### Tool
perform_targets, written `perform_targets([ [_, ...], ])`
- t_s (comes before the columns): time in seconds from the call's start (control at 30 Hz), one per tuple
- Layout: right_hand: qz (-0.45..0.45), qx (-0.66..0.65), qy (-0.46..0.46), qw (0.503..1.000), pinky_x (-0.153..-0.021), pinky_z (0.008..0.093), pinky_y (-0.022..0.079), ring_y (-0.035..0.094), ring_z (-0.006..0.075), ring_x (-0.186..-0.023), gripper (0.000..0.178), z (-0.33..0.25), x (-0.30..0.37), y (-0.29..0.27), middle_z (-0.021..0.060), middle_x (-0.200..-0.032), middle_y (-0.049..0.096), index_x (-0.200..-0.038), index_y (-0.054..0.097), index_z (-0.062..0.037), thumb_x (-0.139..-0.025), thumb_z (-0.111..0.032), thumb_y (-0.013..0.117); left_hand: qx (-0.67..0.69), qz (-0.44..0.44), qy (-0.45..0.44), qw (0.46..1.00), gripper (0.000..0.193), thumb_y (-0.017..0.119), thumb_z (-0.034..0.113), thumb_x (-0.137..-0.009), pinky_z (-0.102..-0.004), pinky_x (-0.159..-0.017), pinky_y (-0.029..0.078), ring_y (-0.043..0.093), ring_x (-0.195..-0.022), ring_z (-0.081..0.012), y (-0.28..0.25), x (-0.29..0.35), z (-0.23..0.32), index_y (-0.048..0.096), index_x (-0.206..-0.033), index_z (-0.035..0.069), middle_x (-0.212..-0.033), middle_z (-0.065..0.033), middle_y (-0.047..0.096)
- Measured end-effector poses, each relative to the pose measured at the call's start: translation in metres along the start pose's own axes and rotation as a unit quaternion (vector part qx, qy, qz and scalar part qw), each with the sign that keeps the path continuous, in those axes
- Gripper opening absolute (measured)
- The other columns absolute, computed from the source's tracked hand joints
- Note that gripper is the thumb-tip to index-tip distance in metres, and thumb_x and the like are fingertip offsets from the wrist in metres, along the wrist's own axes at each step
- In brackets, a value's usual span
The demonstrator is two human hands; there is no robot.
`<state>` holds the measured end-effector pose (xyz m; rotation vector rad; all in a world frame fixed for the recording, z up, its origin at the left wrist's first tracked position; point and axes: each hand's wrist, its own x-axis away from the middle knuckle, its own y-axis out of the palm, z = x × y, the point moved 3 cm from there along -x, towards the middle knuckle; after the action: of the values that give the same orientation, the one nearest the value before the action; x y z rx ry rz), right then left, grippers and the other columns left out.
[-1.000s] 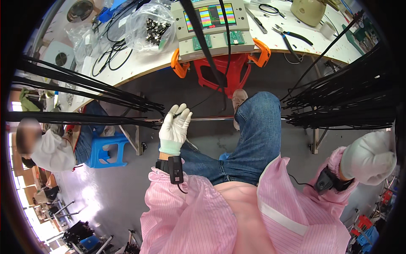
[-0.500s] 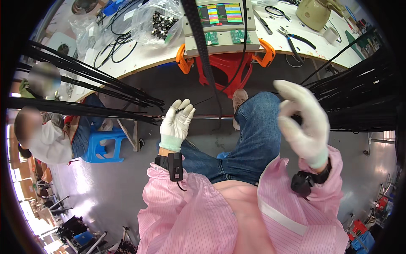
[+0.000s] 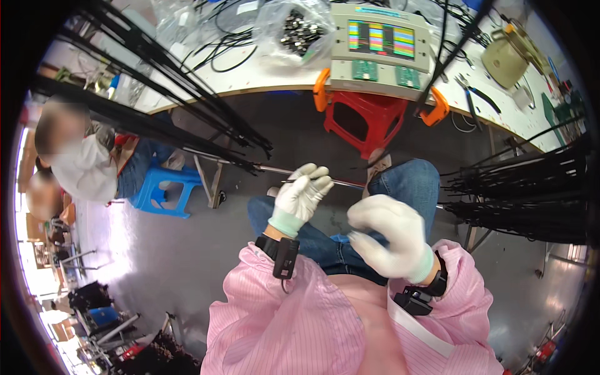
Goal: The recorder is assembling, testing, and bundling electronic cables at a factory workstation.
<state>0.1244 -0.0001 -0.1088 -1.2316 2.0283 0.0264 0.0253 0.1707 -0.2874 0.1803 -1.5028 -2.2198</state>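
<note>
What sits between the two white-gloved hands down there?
In the head view, only the blue denim of the person's lap shows between the left hand, which pinches a thin metal rod, and the right hand.

Left hand: the white-gloved left hand [image 3: 302, 192] is raised above the knees, its grip closed on a thin grey metal rod [image 3: 284, 170].
Right hand: the white-gloved right hand [image 3: 389, 236] is curled over the lap; whether anything is held cannot be told.
Bench: a white bench [image 3: 250, 74] is seen ahead, with a grey test unit with coloured screen [image 3: 381, 47] on it.
Below: a red plastic stool [image 3: 369, 122] is seen under the bench edge.
</note>
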Motion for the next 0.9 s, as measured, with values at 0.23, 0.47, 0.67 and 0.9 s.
perform_targets([
  [0.23, -0.062, -0.097, 0.533, 0.838, -0.059, 0.0275, 0.045, 0.057, 0.0151, -0.066, 0.023, 0.101, 0.057, 0.045, 0.0111, -0.075, 0.06, -0.091, 0.059, -0.0004, -0.083, -0.021, 0.053, 0.074, -0.063, -0.105, 0.99, 0.023, 0.042, 0.014, -0.091, -0.042, -0.087, 0.045, 0.06, -0.091, -0.0274, 0.018, 0.049, -0.005, 0.048, -0.107, -0.001, -0.102, -0.016, 0.056],
  [0.47, 0.189, -0.259, 0.366, 0.873, -0.041, 0.0217, 0.037, 0.041, 0.0085, -0.041, 0.038, 0.072, -0.012, -0.007, 0.0002, -0.058, 0.049, -0.115, 0.044, 0.0049, -0.09, -0.025, 0.045, -0.22, 0.103, -0.115, 0.963, 0.025, 0.042, 0.024, -0.091, -0.0381, -0.061, 0.051, 0.047, -0.043, -0.0145, -0.029, 0.113, 0.014, 0.049, -0.096, 0.001, -0.06, -0.0043, 0.048],
  [0.67, 0.261, -0.167, 0.067, 0.949, -0.036, 0.0217, 0.023, 0.025, 0.0064, -0.035, 0.033, -0.012, -0.096, -0.069, -0.0036, -0.053, 0.032, -0.112, 0.046, 0.0053, -0.091, -0.019, 0.043, -0.205, 0.512, 0.033, 0.833, 0.021, 0.05, 0.022, -0.082, -0.035, -0.044, 0.049, 0.032, -0.034, -0.0106, -0.153, 0.215, 0.052, 0.054, -0.09, 0.003, -0.052, 0.0014, 0.037],
  [0.9, 0.222, -0.07, -0.112, 0.966, -0.036, 0.0215, 0.021, 0.023, 0.0052, -0.034, 0.033, -0.054, -0.121, -0.093, -0.0032, -0.048, 0.033, -0.107, 0.048, 0.0071, -0.093, -0.02, 0.035, -0.217, 0.651, 0.203, 0.699, 0.026, 0.047, 0.023, -0.085, -0.035, -0.05, 0.05, 0.045, -0.04, -0.016, -0.261, 0.307, 0.058, 0.053, -0.099, 0.001, -0.074, -0.0114, 0.058],
])
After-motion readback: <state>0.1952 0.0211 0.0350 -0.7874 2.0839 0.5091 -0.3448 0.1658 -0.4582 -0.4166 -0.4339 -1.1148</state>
